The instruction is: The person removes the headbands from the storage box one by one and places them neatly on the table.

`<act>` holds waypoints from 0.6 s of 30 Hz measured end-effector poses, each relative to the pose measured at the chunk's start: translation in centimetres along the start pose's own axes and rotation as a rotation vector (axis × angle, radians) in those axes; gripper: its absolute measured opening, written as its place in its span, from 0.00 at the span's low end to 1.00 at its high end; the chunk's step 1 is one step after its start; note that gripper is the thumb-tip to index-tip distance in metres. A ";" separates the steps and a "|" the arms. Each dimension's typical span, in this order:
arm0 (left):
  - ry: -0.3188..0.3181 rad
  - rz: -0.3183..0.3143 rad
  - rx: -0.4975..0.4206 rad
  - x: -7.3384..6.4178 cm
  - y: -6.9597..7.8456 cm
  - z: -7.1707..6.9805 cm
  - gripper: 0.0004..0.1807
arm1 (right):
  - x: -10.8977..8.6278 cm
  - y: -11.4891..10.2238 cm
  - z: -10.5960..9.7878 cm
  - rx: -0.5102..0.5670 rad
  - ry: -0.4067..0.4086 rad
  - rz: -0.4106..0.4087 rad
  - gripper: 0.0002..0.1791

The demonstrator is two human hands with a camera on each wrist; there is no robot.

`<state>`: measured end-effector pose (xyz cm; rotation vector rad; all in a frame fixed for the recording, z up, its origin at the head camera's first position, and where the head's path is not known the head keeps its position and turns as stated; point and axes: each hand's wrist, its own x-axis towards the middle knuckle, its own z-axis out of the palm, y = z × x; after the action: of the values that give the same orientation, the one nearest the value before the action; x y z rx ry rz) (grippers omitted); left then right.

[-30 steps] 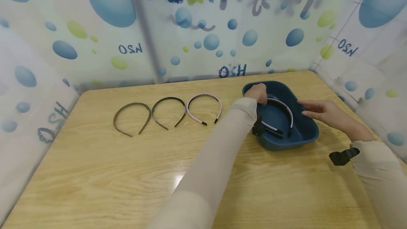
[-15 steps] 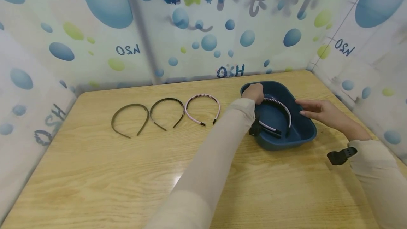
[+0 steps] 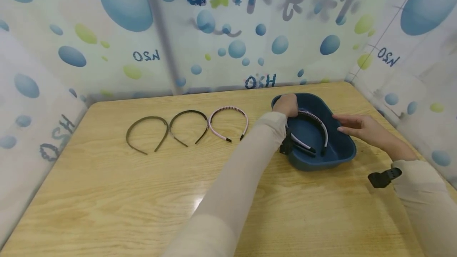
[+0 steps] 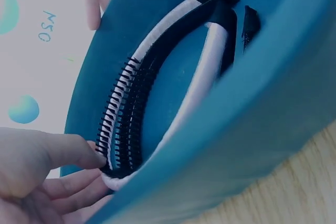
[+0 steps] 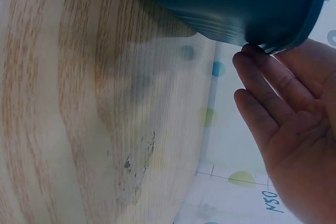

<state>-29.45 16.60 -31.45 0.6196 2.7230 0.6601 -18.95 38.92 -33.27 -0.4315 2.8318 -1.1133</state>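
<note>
A blue basin (image 3: 319, 166) with rounded corners stands at the right of the table. Inside it lies a pale, wrapped headband (image 4: 201, 77) with black comb teeth and black ends. Another dark end shows beside it, so more than one band may be in there. My left hand (image 3: 286, 104) reaches into the basin's far left corner and pinches the curved top of the pale headband between thumb and fingers. At the right rim my right hand (image 3: 367, 131) grips the basin, the thumb over the edge and the other fingers against the outer wall (image 5: 231, 9).
Left of the basin, three headbands lie in a row on the wooden table (image 3: 143, 193): an olive-brown one (image 3: 147, 117), a black one (image 3: 191, 111) and a pink-and-black one (image 3: 228, 108). A patterned curtain (image 3: 221, 39) borders the table's back and sides.
The view shifts slightly, and both hands and the headbands keep nearly the same places. My left hand stays in the basin and my right hand stays at its rim.
</note>
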 end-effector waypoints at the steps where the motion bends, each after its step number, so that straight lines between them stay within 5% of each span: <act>1: 0.004 0.013 -0.008 0.1 -0.1 0.0 0.12 | 0.0 0.0 0.0 -0.004 0.000 0.001 0.26; 6: 0.022 0.035 -0.071 0.1 -0.3 0.0 0.21 | 0.0 0.0 0.0 -0.010 0.002 0.003 0.26; 14: 0.069 0.065 -0.132 -0.8 0.0 -0.7 0.04 | 0.1 -0.2 0.0 -0.003 0.004 0.008 0.26; 18: 0.061 0.082 -0.160 -1.1 0.1 -0.9 0.08 | 0.1 -0.1 0.1 -0.005 0.010 0.006 0.26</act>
<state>-28.81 15.82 -30.46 0.6854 2.6770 0.9212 -19.00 38.82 -33.27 -0.4187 2.8427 -1.1111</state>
